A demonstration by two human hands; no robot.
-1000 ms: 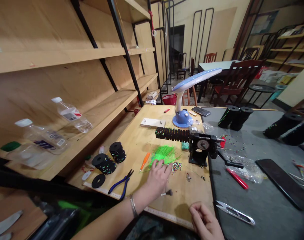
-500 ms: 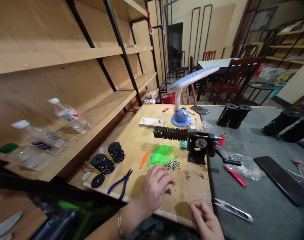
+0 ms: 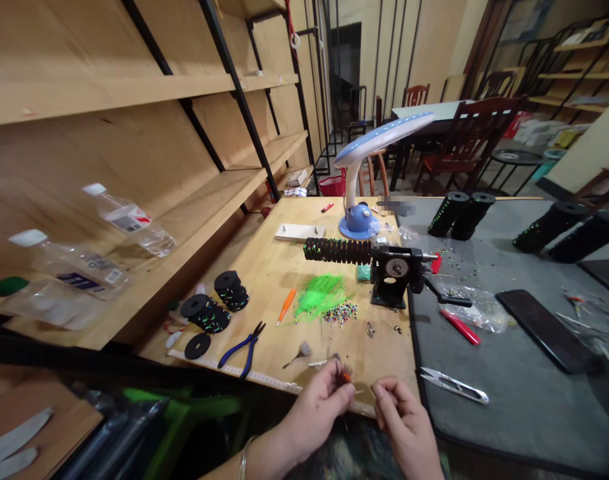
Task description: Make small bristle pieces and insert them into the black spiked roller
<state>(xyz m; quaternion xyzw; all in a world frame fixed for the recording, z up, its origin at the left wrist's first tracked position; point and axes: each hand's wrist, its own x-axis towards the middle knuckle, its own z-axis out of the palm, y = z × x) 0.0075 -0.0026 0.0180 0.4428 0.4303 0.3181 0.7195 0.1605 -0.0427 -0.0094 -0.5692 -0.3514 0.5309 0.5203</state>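
Note:
My left hand [image 3: 314, 413] is closed in a pinch near the table's front edge, holding a small brown feathery tuft [image 3: 345, 375] with some orange in it. Just to its right, my right hand [image 3: 407, 423] has thumb and forefinger pressed together; whatever is between them is too small to make out. A grey tuft on a dark stem [image 3: 304, 349] lies on the wood beyond my left hand. Farther off are a pile of green bristle-like strands [image 3: 320, 297] and many tiny coloured beads [image 3: 341, 313].
A black hand-cranked device [image 3: 391, 277] carries a ribbed roll [image 3: 337, 251]. Blue-handled pliers [image 3: 244, 350], an orange pointed tool [image 3: 287, 307] and black foam spools [image 3: 207, 313] lie left. Thread snips [image 3: 454, 385], a red tool [image 3: 460, 327] and a phone [image 3: 541, 330] rest on the grey mat.
My left hand has drawn back toward me from the beads and now holds the feathery tuft near my right hand. The grey tuft it covered now shows. The view has shifted slightly.

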